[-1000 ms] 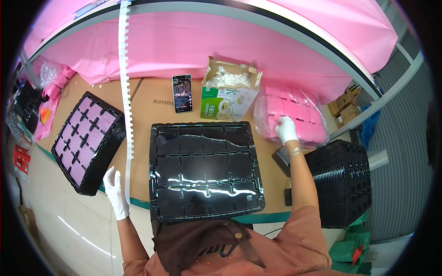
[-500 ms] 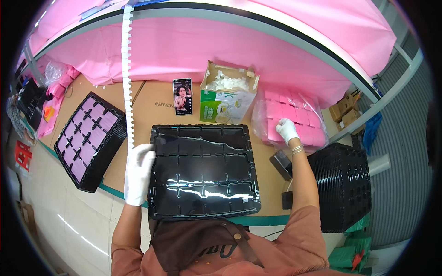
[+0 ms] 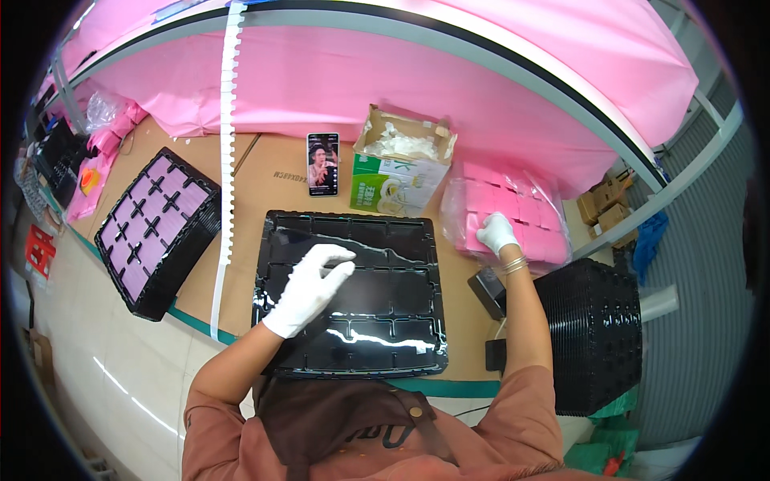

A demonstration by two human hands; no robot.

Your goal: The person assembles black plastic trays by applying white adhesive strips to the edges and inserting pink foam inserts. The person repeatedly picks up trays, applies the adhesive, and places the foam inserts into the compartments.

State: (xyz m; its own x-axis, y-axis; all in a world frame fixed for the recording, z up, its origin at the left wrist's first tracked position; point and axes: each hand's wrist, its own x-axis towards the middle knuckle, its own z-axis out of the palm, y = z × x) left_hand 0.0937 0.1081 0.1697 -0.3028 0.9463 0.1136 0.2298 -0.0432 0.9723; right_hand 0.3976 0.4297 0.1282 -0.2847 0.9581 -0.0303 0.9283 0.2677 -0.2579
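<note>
A black plastic tray with shallow compartments (image 3: 377,309) lies in front of me on the bench. Over its left half hovers my left hand (image 3: 309,290) in a white glove, thumb and fingers apart and nothing between them. My right hand (image 3: 498,232), also gloved, reaches to the near left part of a stack of pink sheets (image 3: 536,210), partly wrapped in clear plastic film. Its fingers are curled against the pink sheets, and their tips are hidden.
To the left stands a stack of black trays with purple sheets (image 3: 156,207) on top. More nested black trays (image 3: 597,337) are at the right, beside a small black box (image 3: 488,290). Behind the tray are a propped phone (image 3: 323,164) and an open carton with white scraps (image 3: 399,180). A white notched strip (image 3: 228,152) hangs at left.
My left hand has moved from the tray's left edge to the right, over the tray. My right hand stays at the pink sheets, shifted slightly left, with its fingers curled.
</note>
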